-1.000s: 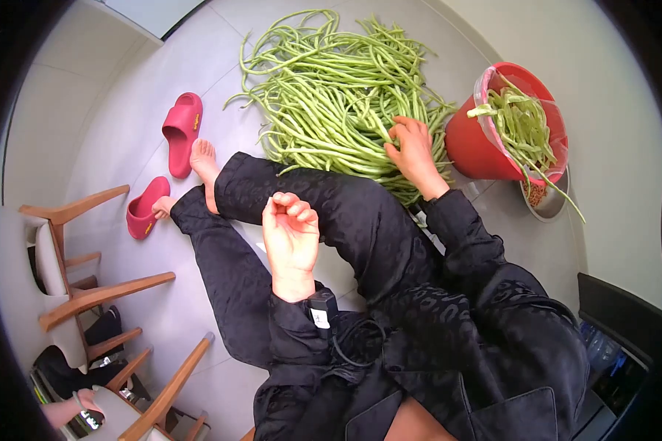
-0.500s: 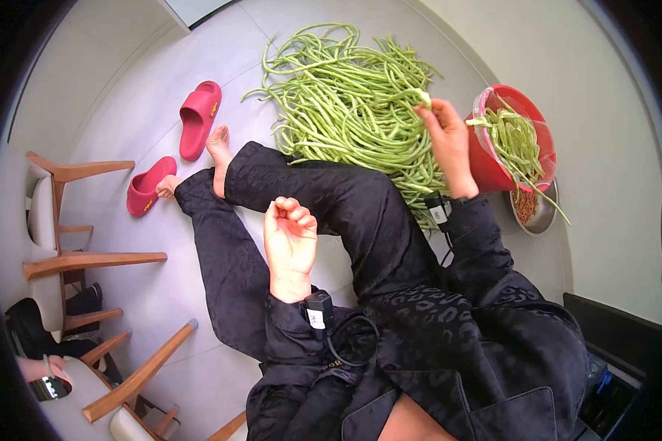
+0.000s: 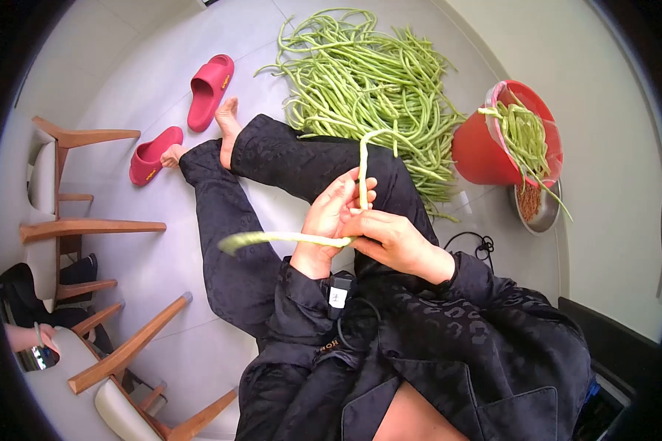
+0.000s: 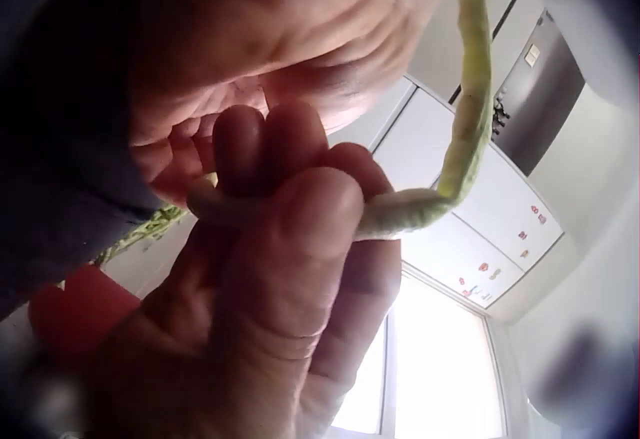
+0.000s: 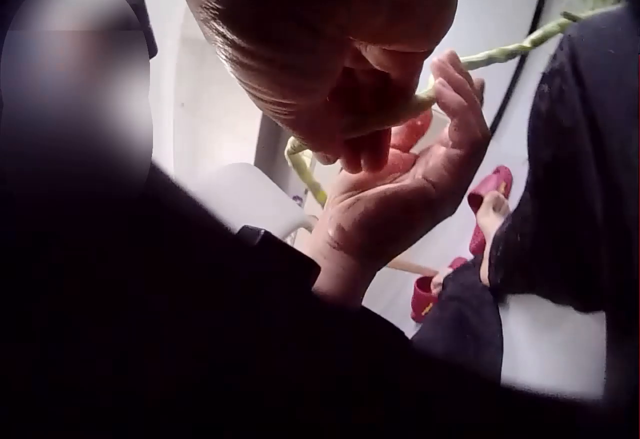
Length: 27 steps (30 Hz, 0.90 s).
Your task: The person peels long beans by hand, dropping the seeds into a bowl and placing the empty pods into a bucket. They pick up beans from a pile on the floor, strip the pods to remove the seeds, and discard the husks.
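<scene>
A single long green bean [image 3: 287,237] is held in front of my lap by both hands. My left hand [image 3: 337,209] and my right hand [image 3: 386,235] meet on its middle, fingers curled round it. One end of the bean sticks up, the other points left. In the left wrist view the fingers [image 4: 290,219] close over the bean [image 4: 465,119]. The right wrist view shows the left palm [image 5: 400,199] under the right fingers, with the bean [image 5: 510,51] running between them. A big pile of long beans [image 3: 368,81] lies on the floor beyond my knees.
A red bucket [image 3: 482,154] with a plastic liner holds beans at the right, and a metal bowl [image 3: 538,209] stands beside it. Two red slippers [image 3: 210,88] lie by my bare feet. Wooden chairs [image 3: 88,228] stand at the left. A black cable [image 3: 474,241] lies on the floor.
My right hand pulled one bean from the pile and brought it back to my lap. The left hand, earlier curled and holding nothing, now grips that bean too.
</scene>
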Available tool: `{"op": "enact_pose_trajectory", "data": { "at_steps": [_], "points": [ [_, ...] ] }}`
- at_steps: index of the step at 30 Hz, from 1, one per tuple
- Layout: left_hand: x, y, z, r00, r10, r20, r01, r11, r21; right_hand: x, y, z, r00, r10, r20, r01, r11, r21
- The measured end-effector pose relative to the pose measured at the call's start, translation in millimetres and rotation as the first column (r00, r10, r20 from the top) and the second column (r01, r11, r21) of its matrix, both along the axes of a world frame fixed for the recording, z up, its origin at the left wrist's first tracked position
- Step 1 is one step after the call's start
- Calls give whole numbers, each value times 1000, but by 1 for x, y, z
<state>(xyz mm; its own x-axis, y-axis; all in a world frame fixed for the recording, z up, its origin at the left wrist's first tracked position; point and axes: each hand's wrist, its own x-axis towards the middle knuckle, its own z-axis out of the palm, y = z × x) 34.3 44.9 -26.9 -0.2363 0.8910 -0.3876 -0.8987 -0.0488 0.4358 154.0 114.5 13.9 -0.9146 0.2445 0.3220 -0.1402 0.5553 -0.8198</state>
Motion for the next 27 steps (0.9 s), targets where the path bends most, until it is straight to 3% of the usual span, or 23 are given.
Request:
{"op": "enact_pose_trajectory", "data": {
  "at_steps": [1,3,6,7,8,9,10,11,12,14,16,18,20,22,23,24,26,27],
  "points": [
    [3,0,-4,1000,-7,4,7,1000,-6,4,1,0,1000,-7,4,7,1000,-6],
    [4,6,-12,973,-76,-216,61,995,-75,7,7,6,957,194,216,-168,977,-134],
    [-2,13,-9,990,-85,-110,87,996,14,3,13,10,959,273,77,-266,960,-85],
    [-3,15,-4,991,-64,-119,61,998,-28,3,15,13,967,257,5,-252,951,-181],
    [-4,14,1,978,-18,-207,9,999,-46,6,22,17,986,164,35,-152,962,-228],
    [-8,12,0,978,-6,-208,5,1000,-8,9,28,9,994,67,91,-3,822,-570],
    [-12,10,2,978,6,-208,0,1000,31,11,34,-2,984,0,179,149,553,-820],
    [-14,6,5,976,11,-217,-8,1000,15,11,43,-9,953,-27,302,287,402,-870],
    [-16,0,6,976,9,-217,-8,1000,6,10,48,-14,961,-24,274,274,179,-945],
    [-20,-13,6,958,-139,-253,141,990,-11,3,58,-33,980,-125,157,155,-27,-988],
    [-22,-26,4,950,-173,-261,159,985,-73,-7,66,-39,966,-240,92,93,-5,-996],
    [-24,-38,-1,961,-110,-255,78,988,-131,-15,68,-33,971,-230,65,74,31,-997],
    [-27,-48,-3,967,-69,-244,40,992,-119,-23,67,-21,981,-180,77,75,-20,-997],
    [-31,-53,0,948,-100,-303,53,986,-159,-25,69,-21,979,-191,73,68,-31,-997],
    [-32,-54,3,939,-148,-311,87,975,-202,-23,71,-28,972,-223,69,76,23,-997],
    [-36,-54,7,939,-181,-291,137,976,-168,-22,75,-29,964,-259,62,85,79,-993],
    [-53,-44,14,946,-213,-243,164,964,-208,-16,84,-31,936,-345,71,104,77,-992],
    [-71,-34,15,966,-192,-170,182,981,-73,-11,92,-38,901,-426,79,115,60,-992]
  ]
}}
